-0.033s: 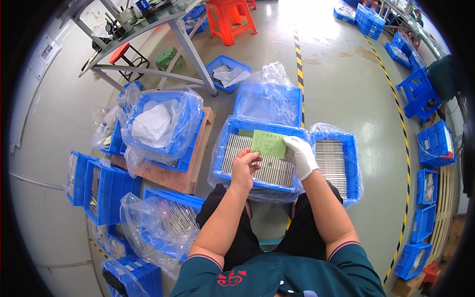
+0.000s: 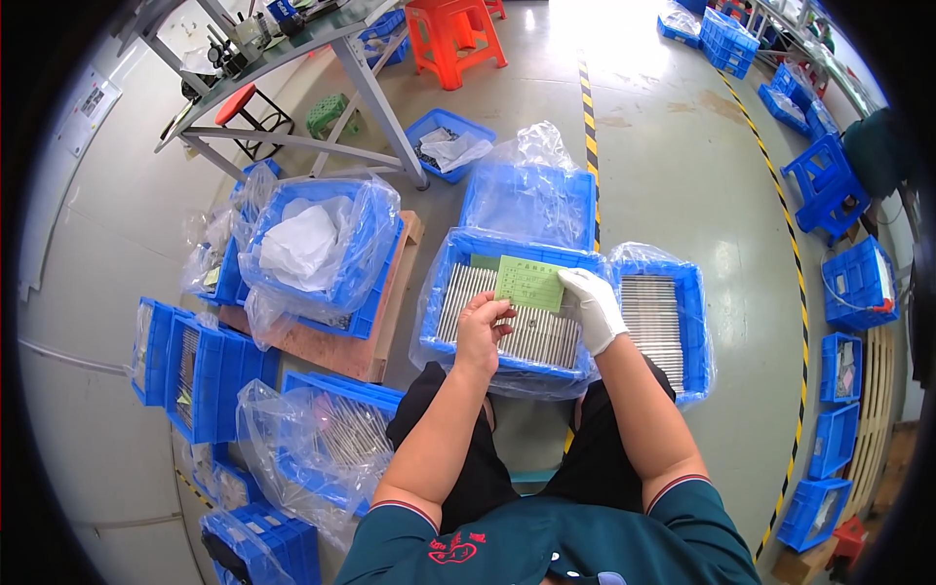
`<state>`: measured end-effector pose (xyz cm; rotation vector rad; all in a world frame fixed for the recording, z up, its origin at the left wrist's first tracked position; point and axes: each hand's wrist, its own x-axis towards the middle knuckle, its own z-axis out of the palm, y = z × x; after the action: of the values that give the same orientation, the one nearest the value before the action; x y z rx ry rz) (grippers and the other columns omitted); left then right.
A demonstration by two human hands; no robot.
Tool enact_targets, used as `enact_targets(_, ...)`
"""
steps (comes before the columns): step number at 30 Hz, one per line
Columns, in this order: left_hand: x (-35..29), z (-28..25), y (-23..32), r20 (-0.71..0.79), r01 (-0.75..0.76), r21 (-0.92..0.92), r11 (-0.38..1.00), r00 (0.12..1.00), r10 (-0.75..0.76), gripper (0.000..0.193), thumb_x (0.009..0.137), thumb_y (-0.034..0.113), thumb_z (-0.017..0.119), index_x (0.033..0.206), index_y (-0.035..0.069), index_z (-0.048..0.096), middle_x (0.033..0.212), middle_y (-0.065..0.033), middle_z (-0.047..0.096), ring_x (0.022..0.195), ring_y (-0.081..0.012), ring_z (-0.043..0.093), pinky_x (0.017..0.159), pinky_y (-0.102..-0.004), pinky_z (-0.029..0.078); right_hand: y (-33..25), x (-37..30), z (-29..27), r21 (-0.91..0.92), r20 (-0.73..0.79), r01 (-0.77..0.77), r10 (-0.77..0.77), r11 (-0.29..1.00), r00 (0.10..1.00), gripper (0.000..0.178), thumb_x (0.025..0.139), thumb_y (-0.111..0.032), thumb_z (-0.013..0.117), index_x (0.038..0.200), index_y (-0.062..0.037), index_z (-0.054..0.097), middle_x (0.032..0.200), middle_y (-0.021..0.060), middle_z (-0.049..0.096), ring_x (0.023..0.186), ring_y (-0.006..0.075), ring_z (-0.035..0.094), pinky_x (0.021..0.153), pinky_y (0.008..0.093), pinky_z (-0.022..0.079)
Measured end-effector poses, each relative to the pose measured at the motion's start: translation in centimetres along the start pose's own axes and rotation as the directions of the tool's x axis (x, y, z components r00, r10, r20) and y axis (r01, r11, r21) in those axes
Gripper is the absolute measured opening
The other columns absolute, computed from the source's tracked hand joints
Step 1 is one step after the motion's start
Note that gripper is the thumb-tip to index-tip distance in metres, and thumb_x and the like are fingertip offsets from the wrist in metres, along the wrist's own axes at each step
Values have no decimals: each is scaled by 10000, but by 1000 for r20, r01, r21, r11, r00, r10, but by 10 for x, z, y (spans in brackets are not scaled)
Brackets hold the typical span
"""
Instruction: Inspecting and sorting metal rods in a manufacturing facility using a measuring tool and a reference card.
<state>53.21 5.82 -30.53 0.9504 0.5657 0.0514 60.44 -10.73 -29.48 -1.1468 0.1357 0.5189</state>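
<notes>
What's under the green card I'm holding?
Silver metal rods lined up in a blue bin show beside and below the green card; whatever lies directly behind it is covered.

Print on the green card is too small to read. The card conceals part of the metal rods beneath; whether fingertips of the gloved right hand lie behind it cannot be determined. The right forearm partly obscures the right crate. The far-left workbench and near shirt are cut off by the frame.
</notes>
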Motion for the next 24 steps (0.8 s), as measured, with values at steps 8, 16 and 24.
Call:
enact_targets(8,-2,2,2,-14,6,3,1000,1000,-6,149,789,77,569,937,71,579,843,-27,631,753,-137,594,636,-269,462,-1,0,1,-10,-8,-8,8,1000,1000,216,876,-224,569,970,-38,625,863,44,614,746,134,592,661,275,485)
enact_targets(16,-1,2,3,-24,19,-7,1000,1000,-19,157,788,79,571,945,71,573,846,-24,625,758,-135,590,641,-269,458,3,3,-2,-20,-3,-10,10,1000,1000,212,874,-219,566,973,-41,624,868,41,616,755,132,591,668,271,474)
enact_targets(24,1,0,1,-17,17,-3,1000,1000,-17,153,793,82,567,946,75,574,846,-20,625,760,-132,587,641,-268,456,0,1,-1,-41,-12,-31,30,999,999,213,876,-232,564,977,-54,620,881,35,620,769,134,596,681,272,470)
